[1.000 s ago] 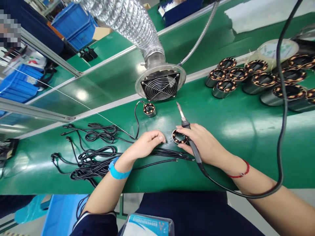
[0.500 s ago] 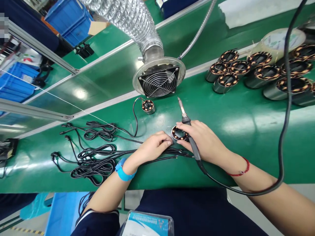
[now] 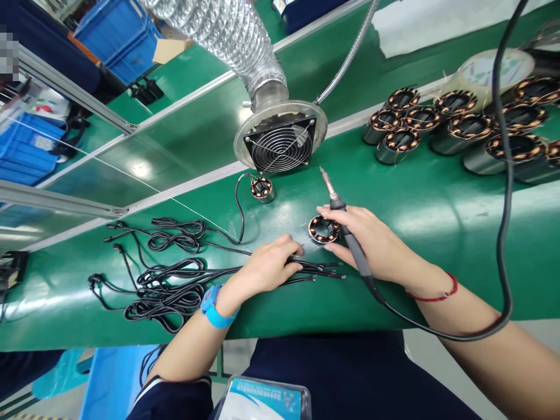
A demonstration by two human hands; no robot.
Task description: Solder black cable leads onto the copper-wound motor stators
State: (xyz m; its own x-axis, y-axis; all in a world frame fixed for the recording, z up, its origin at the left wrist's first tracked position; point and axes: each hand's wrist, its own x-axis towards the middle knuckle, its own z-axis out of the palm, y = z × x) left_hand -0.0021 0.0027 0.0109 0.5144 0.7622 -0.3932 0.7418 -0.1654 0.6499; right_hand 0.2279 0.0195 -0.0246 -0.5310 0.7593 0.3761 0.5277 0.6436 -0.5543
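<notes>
My right hand grips a soldering iron, its metal tip pointing away from me towards the fan. Thumb and fingertips of the same hand also touch a motor stator, a ring with copper windings and thin loose wires. My left hand lies over the black cables, its fingers curled about a cable near the stripped ends. What exactly the fingertips pinch is partly hidden. Another stator, with a black cable joined to it, stands farther back.
A fume extractor fan on a silver duct hangs behind the work spot. Several stators stand at the back right, near a roll of clear tape. Coiled cables lie at left. The iron's cord loops past my right forearm.
My right hand has shifted slightly right with the iron and the stator, which shows more fully. My left hand has drawn back from the stator, its thumb lower over the cables.
</notes>
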